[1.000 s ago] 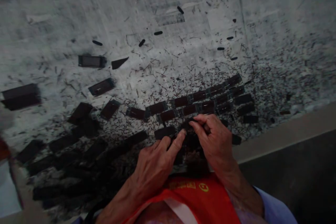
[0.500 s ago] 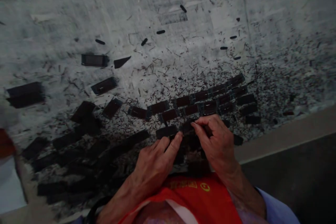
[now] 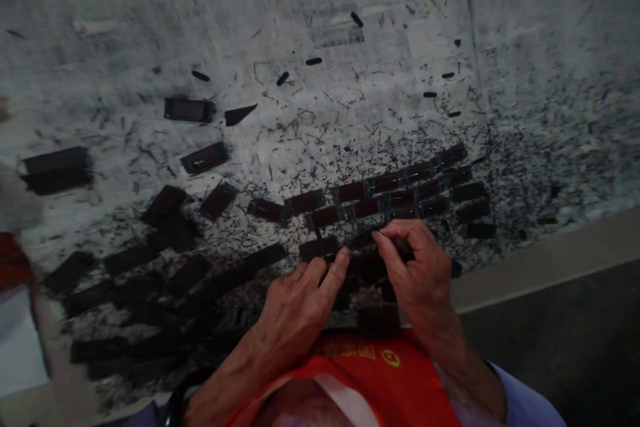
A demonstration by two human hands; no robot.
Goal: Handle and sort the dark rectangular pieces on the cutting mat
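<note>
Yellow print (image 3: 373, 352) on red vest (image 3: 345, 380) is unreadable; right hand (image 3: 420, 280) pinches strip (image 3: 363, 239).

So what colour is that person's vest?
Red vest, with a small yellow emblem, seen at the bottom of the head view.

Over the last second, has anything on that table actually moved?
Hardly anything. The left hand still presses its forefinger beside the piece, and the right hand keeps pinching it; nothing was taken up or let go. Only the view drifted slightly. The rows and the scattered bits on the table lie as before.
</note>
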